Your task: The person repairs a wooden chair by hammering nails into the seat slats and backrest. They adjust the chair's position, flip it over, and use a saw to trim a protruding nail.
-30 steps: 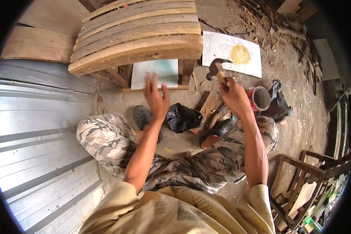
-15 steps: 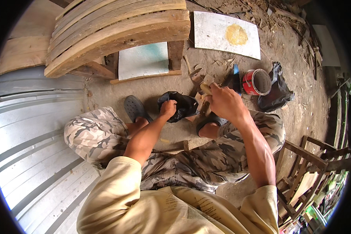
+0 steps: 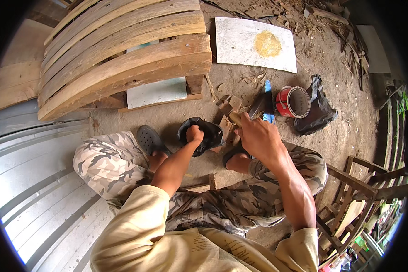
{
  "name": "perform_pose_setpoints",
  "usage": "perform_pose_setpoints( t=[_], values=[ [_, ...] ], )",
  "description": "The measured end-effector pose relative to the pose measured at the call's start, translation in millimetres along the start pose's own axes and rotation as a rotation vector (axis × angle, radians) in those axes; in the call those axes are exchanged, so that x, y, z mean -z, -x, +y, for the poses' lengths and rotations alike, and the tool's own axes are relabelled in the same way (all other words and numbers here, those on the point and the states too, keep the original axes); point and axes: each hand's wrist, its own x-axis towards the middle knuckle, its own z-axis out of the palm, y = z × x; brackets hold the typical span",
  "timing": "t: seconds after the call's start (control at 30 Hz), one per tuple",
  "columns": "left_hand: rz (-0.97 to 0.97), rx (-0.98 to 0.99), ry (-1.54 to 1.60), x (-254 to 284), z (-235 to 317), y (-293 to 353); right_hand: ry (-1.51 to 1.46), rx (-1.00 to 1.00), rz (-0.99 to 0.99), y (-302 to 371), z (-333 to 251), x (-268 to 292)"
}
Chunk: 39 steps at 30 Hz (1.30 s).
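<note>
My left hand (image 3: 195, 134) is closed at the mouth of a crumpled black plastic bag (image 3: 210, 139) on the ground between my feet. Its fingertips are hidden, so what they grip cannot be made out. To its right, my right hand (image 3: 257, 137) is wrapped around a tool with a yellowish handle (image 3: 235, 119), whose working end I cannot make out. Small wood blocks (image 3: 225, 123) lie between the bag and this hand. Just beyond the right hand is a saw with a bright blue edge (image 3: 268, 100).
A red can (image 3: 283, 101) stands at the right beside another black plastic bag (image 3: 317, 110). Ahead are a slatted wooden bench (image 3: 154, 68) and a white board with a yellow patch (image 3: 235, 43). Corrugated metal sheeting (image 3: 36, 181) borders the left; a wooden frame (image 3: 353, 181) is at lower right.
The view has shifted, so the bench and ground sit lower in the picture. My left hand has moved further over the bag's opening. My right hand still grips the yellowish-handled tool, now tilted differently.
</note>
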Motion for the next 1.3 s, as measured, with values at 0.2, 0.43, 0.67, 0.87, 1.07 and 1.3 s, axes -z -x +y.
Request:
perform_pose_setpoints(
  t=[0.2,0.43,0.67,0.87,1.07,1.3],
  values=[
    [-0.020,0.189,0.003,4.2,18.0,10.0,-0.019,-0.006,-0.003,1.3,0.0,2.7],
    [-0.087,0.010,0.112,-19.5,-44.7,-33.8,-0.006,0.043,-0.004,3.8,0.2,1.0],
    [-0.533,-0.126,0.832,46.5,-39.4,3.1,-0.023,0.013,0.014,6.8,11.4,-8.7],
    [-0.488,-0.193,0.934,78.8,-37.3,25.5,-0.030,0.065,0.049,11.5,12.4,-5.7],
    [0.220,-0.064,1.427,110.9,-13.8,82.8,-0.153,0.145,0.049,23.5,-4.8,31.1],
    [1.102,-0.378,1.527,218.8,-9.5,157.7,-0.283,0.336,0.004,23.6,-39.3,46.0]
  ],
)
